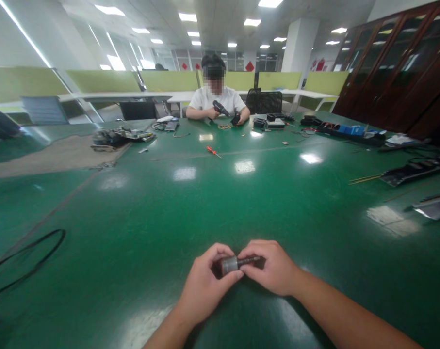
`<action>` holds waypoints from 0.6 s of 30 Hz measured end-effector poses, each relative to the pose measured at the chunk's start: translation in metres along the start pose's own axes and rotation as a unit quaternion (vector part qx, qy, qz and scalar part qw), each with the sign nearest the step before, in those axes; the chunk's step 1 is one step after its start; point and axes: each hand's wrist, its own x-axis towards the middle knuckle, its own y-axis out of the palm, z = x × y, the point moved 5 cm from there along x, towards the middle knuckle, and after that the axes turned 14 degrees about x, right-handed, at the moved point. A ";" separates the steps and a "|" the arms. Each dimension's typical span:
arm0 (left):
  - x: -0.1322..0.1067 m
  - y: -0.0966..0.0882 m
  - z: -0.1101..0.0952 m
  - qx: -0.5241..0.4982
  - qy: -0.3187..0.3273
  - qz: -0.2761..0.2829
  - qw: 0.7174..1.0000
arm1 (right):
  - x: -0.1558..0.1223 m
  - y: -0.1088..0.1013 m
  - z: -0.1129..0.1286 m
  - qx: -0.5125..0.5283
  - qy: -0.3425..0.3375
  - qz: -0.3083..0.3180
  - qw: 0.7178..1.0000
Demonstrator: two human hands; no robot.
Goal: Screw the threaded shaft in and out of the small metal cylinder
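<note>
- Head view: low in the middle, a small metal tool (230,264), lying sideways between two bare hands, over the green table (241,203).
- Hard to tell if touching the table or held just above it.
- Around the fat, round end of the tool: the left hand (206,283), half curled like a letter C, with the thumb in front and fingers behind.
- On the thin dark shaft (250,260): the right hand (276,266), nearly closed, pinching with thumb and fingertips close to the round end.
- Looks hard and stiff, with no squish at all.
- Probably a bit heavy for something so small, with most of the weight in the fat end.
- Maybe slippery on the smooth, shiny part; not likely to break, but quick to roll if let go.
- Best spot for a strong hold: the fat end, with thumb and fingers wrapped round.
- Best spot for a light pinch: the thin dark shaft, away from the maybe sharp tip.
- Far off across the table: a red screwdriver (211,150).
</note>
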 end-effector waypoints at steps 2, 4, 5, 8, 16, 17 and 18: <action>0.000 0.000 0.001 0.002 -0.004 -0.006 1.000 | 0.000 0.000 -0.001 -0.001 -0.001 -0.003 1.000; 0.000 0.001 0.002 0.004 -0.010 -0.011 1.000 | -0.001 0.000 -0.002 -0.001 -0.001 -0.006 1.000; 0.000 0.001 0.002 0.006 -0.014 -0.013 1.000 | -0.001 0.000 -0.003 -0.002 -0.001 -0.006 1.000; -0.001 0.001 0.002 0.014 -0.018 -0.016 1.000 | -0.001 0.001 -0.004 -0.005 0.001 -0.004 1.000; -0.001 0.001 0.004 0.016 -0.015 -0.022 1.000 | -0.002 -0.003 -0.004 -0.004 0.013 -0.003 1.000; -0.001 0.001 0.003 0.016 -0.017 -0.022 0.999 | -0.002 -0.003 -0.004 -0.003 0.013 -0.002 1.000; -0.001 0.001 0.003 0.017 -0.018 -0.023 0.999 | -0.002 -0.003 -0.004 -0.002 0.013 -0.001 1.000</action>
